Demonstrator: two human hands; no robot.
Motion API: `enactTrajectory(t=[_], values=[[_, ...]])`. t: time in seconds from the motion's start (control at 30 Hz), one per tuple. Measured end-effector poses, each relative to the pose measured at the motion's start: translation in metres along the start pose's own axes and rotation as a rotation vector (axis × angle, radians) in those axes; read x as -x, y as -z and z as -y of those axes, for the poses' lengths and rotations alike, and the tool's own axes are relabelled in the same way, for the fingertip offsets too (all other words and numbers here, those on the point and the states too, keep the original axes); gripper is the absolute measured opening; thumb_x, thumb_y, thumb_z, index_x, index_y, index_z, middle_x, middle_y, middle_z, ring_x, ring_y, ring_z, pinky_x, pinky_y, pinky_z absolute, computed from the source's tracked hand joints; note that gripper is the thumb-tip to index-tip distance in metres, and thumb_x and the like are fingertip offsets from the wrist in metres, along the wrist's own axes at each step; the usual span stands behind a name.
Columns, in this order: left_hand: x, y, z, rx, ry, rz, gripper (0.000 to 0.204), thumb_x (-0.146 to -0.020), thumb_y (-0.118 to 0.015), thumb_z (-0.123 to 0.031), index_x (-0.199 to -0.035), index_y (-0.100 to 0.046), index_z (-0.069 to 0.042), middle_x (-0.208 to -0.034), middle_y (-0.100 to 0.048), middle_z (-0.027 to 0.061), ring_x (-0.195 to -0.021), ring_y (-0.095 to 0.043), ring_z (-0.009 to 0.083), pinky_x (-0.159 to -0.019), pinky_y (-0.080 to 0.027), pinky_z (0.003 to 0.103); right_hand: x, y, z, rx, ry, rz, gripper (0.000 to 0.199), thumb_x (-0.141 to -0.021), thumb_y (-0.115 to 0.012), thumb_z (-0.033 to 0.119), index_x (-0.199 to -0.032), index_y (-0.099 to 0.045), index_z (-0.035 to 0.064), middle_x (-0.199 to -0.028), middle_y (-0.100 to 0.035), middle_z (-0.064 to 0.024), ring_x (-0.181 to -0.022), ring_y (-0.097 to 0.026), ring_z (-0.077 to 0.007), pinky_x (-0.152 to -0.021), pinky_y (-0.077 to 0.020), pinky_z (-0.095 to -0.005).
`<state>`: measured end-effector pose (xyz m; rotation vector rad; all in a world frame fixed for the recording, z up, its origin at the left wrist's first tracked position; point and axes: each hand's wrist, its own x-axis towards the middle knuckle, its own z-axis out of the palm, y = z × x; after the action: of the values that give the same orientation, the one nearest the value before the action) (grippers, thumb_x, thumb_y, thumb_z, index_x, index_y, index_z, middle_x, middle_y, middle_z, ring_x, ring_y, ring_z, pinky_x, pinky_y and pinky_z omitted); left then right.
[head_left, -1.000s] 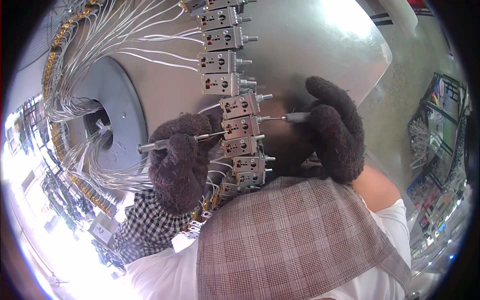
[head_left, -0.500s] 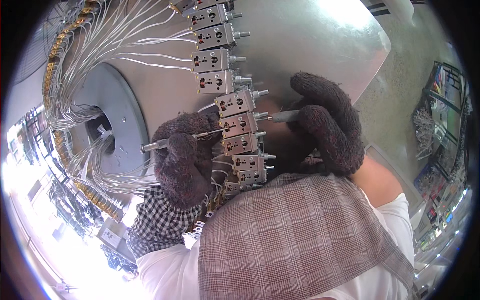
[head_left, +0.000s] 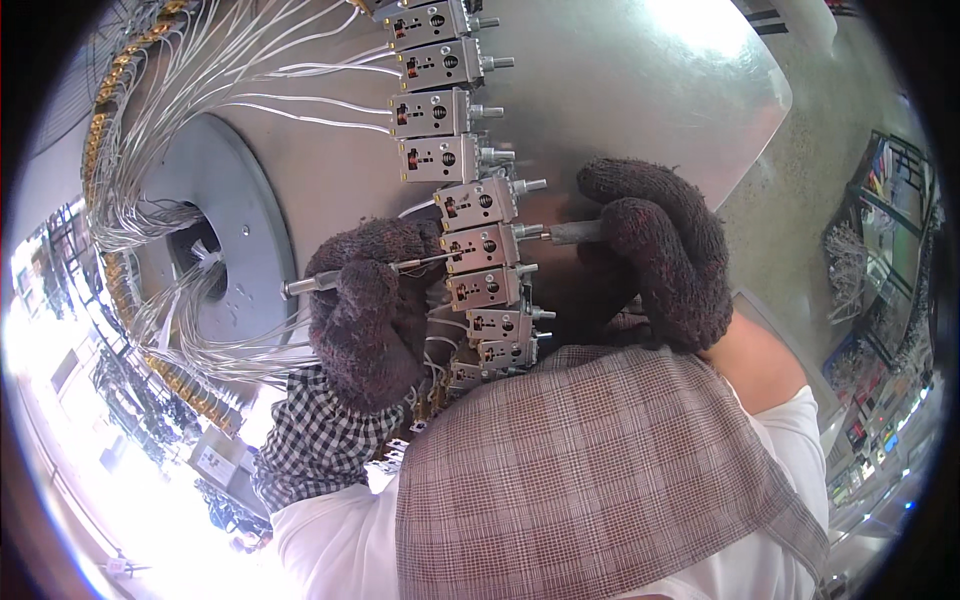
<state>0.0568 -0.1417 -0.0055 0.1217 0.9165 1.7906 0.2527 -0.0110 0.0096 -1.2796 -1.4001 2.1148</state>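
A row of metal box-shaped thermostats (head_left: 436,112), each with a short shaft on its right side, runs down the middle. My left hand (head_left: 365,335), in a dark knitted glove, is closed around a thin screwdriver (head_left: 312,285). The screwdriver's slender blade reaches the face of one thermostat (head_left: 476,249); whether its tip sits in a slot is too small to tell. Opposite it, my gloved right hand (head_left: 675,260) grips a grey cylindrical tool (head_left: 574,233) between thumb and fingers. That tool's narrow end lines up with the same thermostat's shaft and meets or nearly meets it.
Pale thin wires (head_left: 265,75) fan leftward from the thermostats to a curved rack of brass-coloured parts (head_left: 118,95). A grey round disc (head_left: 255,190) with a central hole lies under the wires. Beneath everything is a shiny metal tabletop (head_left: 640,90). Shelving (head_left: 890,200) stands at far right.
The whole view has shifted slightly, with the upper thermostats a little farther right. Both hands keep their grips, and the two tools stay at the same thermostat.
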Motion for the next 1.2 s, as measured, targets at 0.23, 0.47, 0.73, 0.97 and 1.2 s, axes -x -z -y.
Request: enactTrajectory(t=[0.23,0.47,0.73,0.97,1.2], values=[[0.001,0.001,0.003,-0.074,-0.023,-0.015,0.024,-0.087,-0.055,-0.016,-0.098,-0.055,0.005,-0.099,-0.058,0.0194,-0.092,-0.060,0.0296,-0.079,-0.052,0.041,-0.006,0.008,-0.017,0.033,0.254,0.038,0.037,-0.086,-0.056,0.018,-0.119,-0.048,0.0023,-0.105,-0.059,-0.0122,-0.091,-0.060,-0.0190,-0.080,-0.0496,-0.0305],[-0.001,-0.001,0.003,-0.045,-0.041,0.044,0.023,-0.087,-0.054,-0.014,-0.100,-0.055,0.004,-0.100,-0.058,0.0195,-0.093,-0.060,0.0303,-0.080,-0.052,0.042,-0.002,0.005,-0.006,0.064,0.240,0.091,0.031,-0.087,-0.052,0.013,-0.116,-0.051,0.0029,-0.108,-0.056,-0.0152,-0.092,-0.059,-0.0246,-0.076,-0.0511,-0.0336],[0.000,0.002,0.004,-0.022,-0.034,0.015,0.026,-0.086,-0.056,-0.017,-0.101,-0.056,0.005,-0.100,-0.058,0.0199,-0.094,-0.059,0.0293,-0.079,-0.052,0.039,-0.006,0.004,-0.003,-0.256,0.049,0.036,0.030,-0.084,-0.055,0.008,-0.114,-0.054,0.0050,-0.109,-0.057,-0.0142,-0.094,-0.059,-0.0265,-0.079,-0.0502,-0.0345],[0.001,0.003,-0.002,-0.080,0.066,0.035,0.028,-0.086,-0.057,-0.019,-0.104,-0.055,0.002,-0.107,-0.056,0.0177,-0.095,-0.058,0.0273,-0.079,-0.051,0.038,-0.005,-0.003,-0.004,0.073,0.189,-0.019,0.027,-0.089,-0.052,0.014,-0.114,-0.054,0.0039,-0.108,-0.058,-0.0126,-0.093,-0.059,-0.0220,-0.080,-0.0493,-0.0328],[-0.004,-0.010,-0.009,0.051,0.186,0.068,0.025,-0.087,-0.055,-0.016,-0.103,-0.055,0.003,-0.102,-0.057,0.0175,-0.091,-0.059,0.0264,-0.076,-0.052,0.037,-0.016,0.011,-0.014,0.752,0.704,-0.010,0.027,-0.090,-0.052,0.018,-0.114,-0.055,0.0052,-0.106,-0.060,-0.0104,-0.089,-0.059,-0.0161,-0.076,-0.0500,-0.0291]])
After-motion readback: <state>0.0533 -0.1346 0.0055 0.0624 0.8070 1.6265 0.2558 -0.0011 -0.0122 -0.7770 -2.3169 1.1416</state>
